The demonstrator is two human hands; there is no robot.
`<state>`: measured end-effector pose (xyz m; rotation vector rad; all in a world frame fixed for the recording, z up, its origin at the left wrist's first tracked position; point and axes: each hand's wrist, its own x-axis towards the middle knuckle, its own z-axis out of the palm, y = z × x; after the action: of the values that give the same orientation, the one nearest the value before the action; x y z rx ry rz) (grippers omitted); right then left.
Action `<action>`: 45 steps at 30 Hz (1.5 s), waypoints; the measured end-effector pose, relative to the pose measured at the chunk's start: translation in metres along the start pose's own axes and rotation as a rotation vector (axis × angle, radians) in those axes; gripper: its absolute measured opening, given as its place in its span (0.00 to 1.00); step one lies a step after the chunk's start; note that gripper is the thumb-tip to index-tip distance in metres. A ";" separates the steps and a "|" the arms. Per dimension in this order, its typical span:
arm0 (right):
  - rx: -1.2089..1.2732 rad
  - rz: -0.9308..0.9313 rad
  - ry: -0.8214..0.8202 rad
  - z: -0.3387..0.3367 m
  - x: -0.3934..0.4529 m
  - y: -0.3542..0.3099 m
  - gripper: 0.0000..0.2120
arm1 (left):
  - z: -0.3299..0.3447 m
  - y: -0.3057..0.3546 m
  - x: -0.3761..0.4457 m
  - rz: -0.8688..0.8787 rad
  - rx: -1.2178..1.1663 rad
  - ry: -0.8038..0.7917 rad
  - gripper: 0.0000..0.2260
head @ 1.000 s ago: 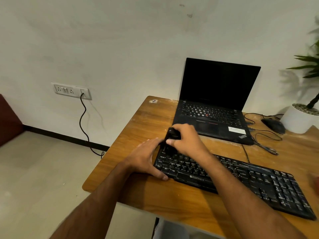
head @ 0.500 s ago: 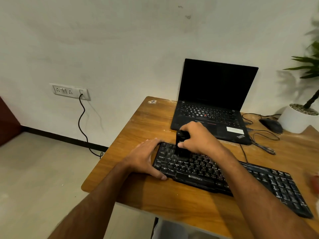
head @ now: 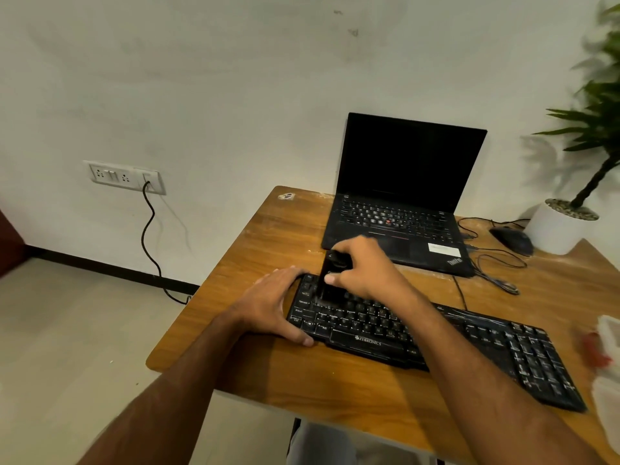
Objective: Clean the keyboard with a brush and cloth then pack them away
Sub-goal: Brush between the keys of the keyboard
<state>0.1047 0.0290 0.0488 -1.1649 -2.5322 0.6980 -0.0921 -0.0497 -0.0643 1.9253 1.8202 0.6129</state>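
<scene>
Keyboard (head: 436,347), black plastic and marked ZEBRONICS, lies across the wooden table (head: 268,236) while a brush works its left end.

Left hand (head: 271,303) spreads flat around the keyboard's 9 o'clock edge, thumb on the front rim. Right hand (head: 365,268) grips a black brush (head: 330,280), upright, bristles touching the upper-left keys. At 12 o'clock beyond sits an open black laptop (head: 402,196) labelled ThinkPad, screen dark. Toward 2 o'clock lie a dark mouse (head: 511,239) and a round white plant pot (head: 560,226).
</scene>
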 end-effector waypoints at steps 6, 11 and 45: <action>-0.179 0.083 -0.079 -0.020 -0.004 0.012 0.07 | -0.001 0.002 0.000 -0.005 -0.008 0.000 0.53; -0.139 0.035 -0.010 0.000 -0.005 0.004 0.10 | -0.001 0.003 -0.001 -0.004 -0.004 0.002 0.54; -0.156 -0.001 -0.084 0.008 -0.010 -0.006 0.08 | 0.002 -0.003 0.001 0.002 -0.002 0.006 0.53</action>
<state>0.1043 0.0157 0.0448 -1.2065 -2.6989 0.5695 -0.0931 -0.0490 -0.0678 1.9268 1.8205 0.6215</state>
